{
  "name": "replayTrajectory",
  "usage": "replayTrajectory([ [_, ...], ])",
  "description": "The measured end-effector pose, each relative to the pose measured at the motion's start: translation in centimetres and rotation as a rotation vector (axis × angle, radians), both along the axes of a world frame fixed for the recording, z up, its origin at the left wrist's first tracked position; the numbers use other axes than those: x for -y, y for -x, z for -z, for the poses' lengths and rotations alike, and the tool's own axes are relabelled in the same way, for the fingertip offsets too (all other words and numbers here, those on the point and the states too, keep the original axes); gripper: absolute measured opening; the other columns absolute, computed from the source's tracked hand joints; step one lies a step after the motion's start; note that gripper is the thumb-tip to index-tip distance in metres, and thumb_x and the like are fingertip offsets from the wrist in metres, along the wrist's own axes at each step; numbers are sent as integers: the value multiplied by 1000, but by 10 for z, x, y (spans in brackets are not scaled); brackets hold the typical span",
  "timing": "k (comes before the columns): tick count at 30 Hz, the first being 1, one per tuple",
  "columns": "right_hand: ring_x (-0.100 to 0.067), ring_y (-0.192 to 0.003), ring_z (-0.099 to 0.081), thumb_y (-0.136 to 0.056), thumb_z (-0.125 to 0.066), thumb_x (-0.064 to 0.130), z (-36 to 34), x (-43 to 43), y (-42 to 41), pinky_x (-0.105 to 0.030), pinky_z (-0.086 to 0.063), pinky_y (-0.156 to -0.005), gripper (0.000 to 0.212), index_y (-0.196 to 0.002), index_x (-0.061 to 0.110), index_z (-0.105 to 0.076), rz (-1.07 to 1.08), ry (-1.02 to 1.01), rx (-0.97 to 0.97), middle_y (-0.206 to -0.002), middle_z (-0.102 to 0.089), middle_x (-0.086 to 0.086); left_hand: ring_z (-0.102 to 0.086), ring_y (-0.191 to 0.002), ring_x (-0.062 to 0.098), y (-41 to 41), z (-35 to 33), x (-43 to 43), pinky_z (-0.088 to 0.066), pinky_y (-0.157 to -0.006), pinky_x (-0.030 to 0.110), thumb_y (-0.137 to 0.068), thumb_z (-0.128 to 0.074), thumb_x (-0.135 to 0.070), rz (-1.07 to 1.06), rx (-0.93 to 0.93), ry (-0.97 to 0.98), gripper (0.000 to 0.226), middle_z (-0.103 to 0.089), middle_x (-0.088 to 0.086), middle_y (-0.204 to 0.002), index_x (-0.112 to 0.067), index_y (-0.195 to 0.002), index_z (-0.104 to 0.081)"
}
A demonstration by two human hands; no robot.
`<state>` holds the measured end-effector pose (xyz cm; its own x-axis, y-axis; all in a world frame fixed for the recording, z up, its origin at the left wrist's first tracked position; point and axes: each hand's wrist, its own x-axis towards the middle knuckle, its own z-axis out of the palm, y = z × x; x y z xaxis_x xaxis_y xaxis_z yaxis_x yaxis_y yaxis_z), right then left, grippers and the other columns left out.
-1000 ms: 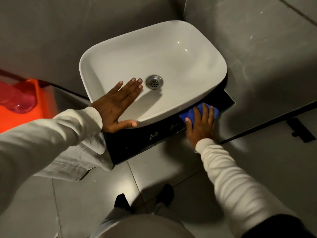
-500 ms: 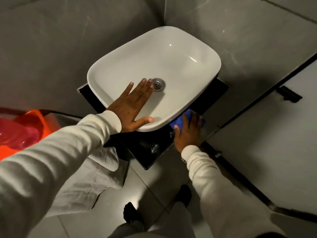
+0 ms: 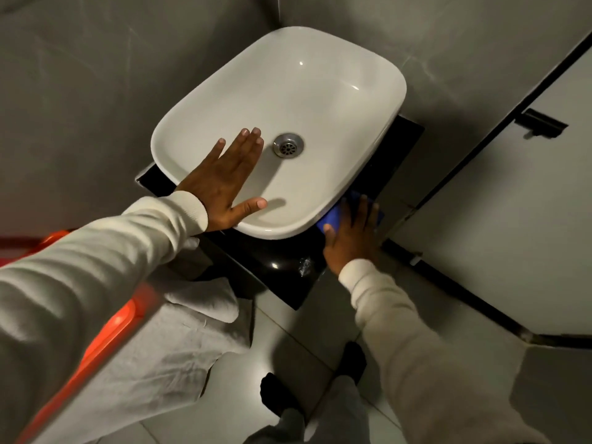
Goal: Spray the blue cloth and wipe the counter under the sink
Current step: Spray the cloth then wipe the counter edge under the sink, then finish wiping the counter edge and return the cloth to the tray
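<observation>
Two hands are at work here, and we go from the left edge across. One orange plastic object (image 3: pixel 105 328) runs diagonally at the far left, blurred, so we cannot tell what it is. One pale grey cloth (image 3: pixel 179 334) lies crumpled beside it, below the counter. Our left hand (image 3: pixel 224 181) lies flat inside the one white sink (image 3: pixel 320 91), fingers extended and close together, thumb spread out to the side, the palm over the near rim; it holds nothing. One metal drain (image 3: pixel 288 145) sits just beside those fingertips. The sink stands on one glossy black counter (image 3: pixel 282 267), which shows one small whitish smear near its front edge. Our right hand (image 3: pixel 352 238) presses flat, fingers spread, on the one blue cloth (image 3: pixel 333 216), which lies on the counter at the sink's near right corner, partly tucked under the basin's overhang. Two dark feet (image 3: pixel 352 357) stand on the tiled floor below. At the far right, one white partition panel carries one dark bracket (image 3: pixel 541 125).
</observation>
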<state>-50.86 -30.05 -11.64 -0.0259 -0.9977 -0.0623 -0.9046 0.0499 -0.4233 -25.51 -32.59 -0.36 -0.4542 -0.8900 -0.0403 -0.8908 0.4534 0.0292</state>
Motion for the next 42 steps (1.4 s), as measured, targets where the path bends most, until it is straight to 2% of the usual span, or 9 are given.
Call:
replayTrajectory([
  [5,-39,-148,2,-94,-41,40,4,-63,-28,-58,-12,-117,63,-149,20,-19,-62,-42,-28,-162,-5,-15,8,-149,27,0,-1,-1,-7,-122,51,-79,-4,-74,-8,17,8,98,6,14,-162,-7,-149,6],
  [13,-32,-148,14,-95,-42,40,8,14,-1,-58,-8,-120,65,-150,24,-10,16,-149,-50,-163,9,-7,8,-150,24,-2,4,0,-6,-122,50,-78,-1,-75,-7,23,22,98,6,11,-162,-9,-149,6],
  [17,-35,-148,10,-93,-45,38,7,-21,-15,-61,-13,-118,66,-149,24,-14,-5,-95,-34,-163,3,-9,7,-150,24,-2,6,1,-7,-122,51,-80,-6,-73,-11,23,33,95,5,11,-162,-9,-149,5],
  [20,-38,-148,2,-91,-47,38,6,-80,-42,-64,-12,-115,66,-149,25,-19,-58,-30,-23,-162,-7,-12,6,-150,25,-1,4,0,-7,-122,51,-81,-12,-71,-10,0,48,94,4,12,-162,-8,-149,4],
  [24,-36,-148,5,-93,-42,41,10,-127,-65,-63,4,-115,65,-150,26,-15,-160,-47,-102,-163,-4,-10,6,-150,27,-4,1,-2,-7,-122,50,-82,-16,-69,-9,-24,78,94,4,13,-162,-7,-149,4],
  [28,-35,-148,8,-94,-37,41,7,-116,-68,-63,5,-115,63,-150,28,-10,-264,-25,-159,-163,-1,-8,7,-150,26,-13,3,3,-5,-122,51,-81,-14,-71,-30,-10,72,95,4,12,-162,-7,-149,5],
  [36,-38,-148,1,-84,-61,38,4,-89,-109,-62,5,-115,82,-148,27,-12,-586,25,-311,-162,-7,-10,8,-150,21,-15,12,-7,0,-121,54,-81,-2,-69,-198,36,79,90,5,8,-163,-10,-149,6],
  [39,-33,-149,2,-85,-60,31,1,-91,-90,-61,5,-116,79,-148,32,-13,-709,39,-295,-163,-6,-4,4,-150,23,-9,18,-27,-1,-120,56,-84,-5,-64,-348,-47,113,85,0,8,-163,-11,-150,0],
  [42,-25,-150,4,-85,-59,31,-5,-95,-57,-58,6,-117,75,-147,35,-17,-825,33,-251,-163,-4,3,4,-150,27,5,32,-62,-3,-119,52,-90,-23,-54,-514,-354,188,77,0,12,-162,-9,-150,-2],
])
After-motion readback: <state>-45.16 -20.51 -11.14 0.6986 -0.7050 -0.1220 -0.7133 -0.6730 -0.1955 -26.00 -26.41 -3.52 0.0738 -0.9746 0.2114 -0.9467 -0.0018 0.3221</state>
